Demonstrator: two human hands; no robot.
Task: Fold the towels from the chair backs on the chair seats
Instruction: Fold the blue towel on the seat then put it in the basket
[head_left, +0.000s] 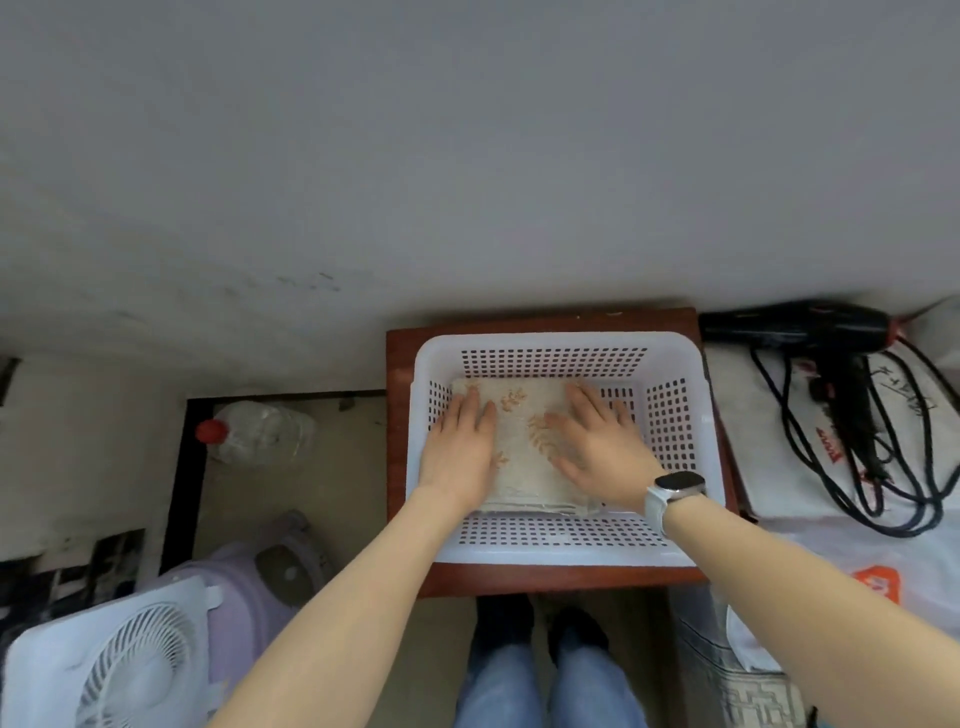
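Note:
A folded beige towel (522, 457) with an orange leaf pattern lies flat in the bottom of a white perforated plastic basket (675, 431). The basket stands on a reddish-brown wooden surface (400, 415) against the wall. My left hand (460, 452) lies flat on the towel's left part, fingers straight. On the towel's right part my right hand (597, 447) presses down with spread, straight fingers; a white watch is on that wrist. Neither hand grips anything.
A black hair dryer (800, 325) with a tangled cord lies on white bags to the right. A clear bottle with a red cap (249, 431) lies on the floor at left. A white fan (130, 670) and a lilac bin (260, 577) stand lower left.

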